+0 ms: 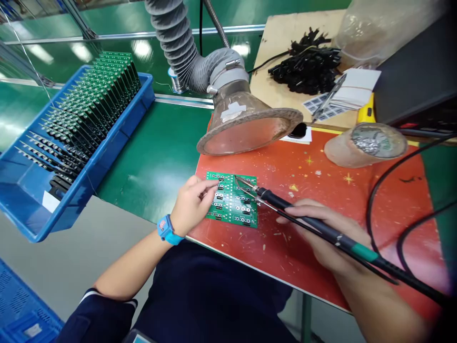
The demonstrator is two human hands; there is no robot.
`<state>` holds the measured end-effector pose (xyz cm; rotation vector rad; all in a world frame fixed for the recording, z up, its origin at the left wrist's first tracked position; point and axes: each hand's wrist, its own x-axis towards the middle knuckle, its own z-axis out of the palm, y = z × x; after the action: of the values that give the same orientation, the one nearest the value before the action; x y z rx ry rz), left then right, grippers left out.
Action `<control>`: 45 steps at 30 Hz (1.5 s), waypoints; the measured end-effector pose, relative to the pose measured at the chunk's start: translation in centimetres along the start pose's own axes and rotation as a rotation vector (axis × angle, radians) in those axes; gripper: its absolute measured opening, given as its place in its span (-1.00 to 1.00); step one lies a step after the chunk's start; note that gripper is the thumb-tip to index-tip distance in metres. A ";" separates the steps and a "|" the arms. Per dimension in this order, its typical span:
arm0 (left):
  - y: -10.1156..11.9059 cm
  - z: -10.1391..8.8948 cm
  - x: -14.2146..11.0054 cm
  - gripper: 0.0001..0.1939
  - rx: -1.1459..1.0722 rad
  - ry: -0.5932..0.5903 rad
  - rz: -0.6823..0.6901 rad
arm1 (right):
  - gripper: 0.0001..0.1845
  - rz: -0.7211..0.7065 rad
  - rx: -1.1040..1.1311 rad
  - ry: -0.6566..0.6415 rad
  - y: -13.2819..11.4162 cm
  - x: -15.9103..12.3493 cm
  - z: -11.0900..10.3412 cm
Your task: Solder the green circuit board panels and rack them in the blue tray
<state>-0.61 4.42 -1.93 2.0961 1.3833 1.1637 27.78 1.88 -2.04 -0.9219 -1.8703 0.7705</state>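
Note:
A green circuit board lies flat on the red mat. My left hand rests at the board's left edge, fingers pinched on a thin solder wire that reaches over the top of the board. A blue wristband sits on that wrist. My right hand grips a black soldering iron with a green band. Its tip points left and touches the upper middle of the board, near the end of the wire.
A fume extraction hood on a grey hose hangs just behind the board. A blue bin of upright green boards stands at the left. A wooden board at the back holds black parts. Black cables loop at the right.

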 end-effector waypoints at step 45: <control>0.2 0.5 -0.7 -0.80 0.026 -0.161 -0.027 | -0.81 -0.022 0.126 -0.064 -0.1 -0.3 -0.5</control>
<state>-0.17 3.80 -2.36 2.1306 1.3540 0.9488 28.33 1.67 -1.91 -0.8051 -1.8609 0.9026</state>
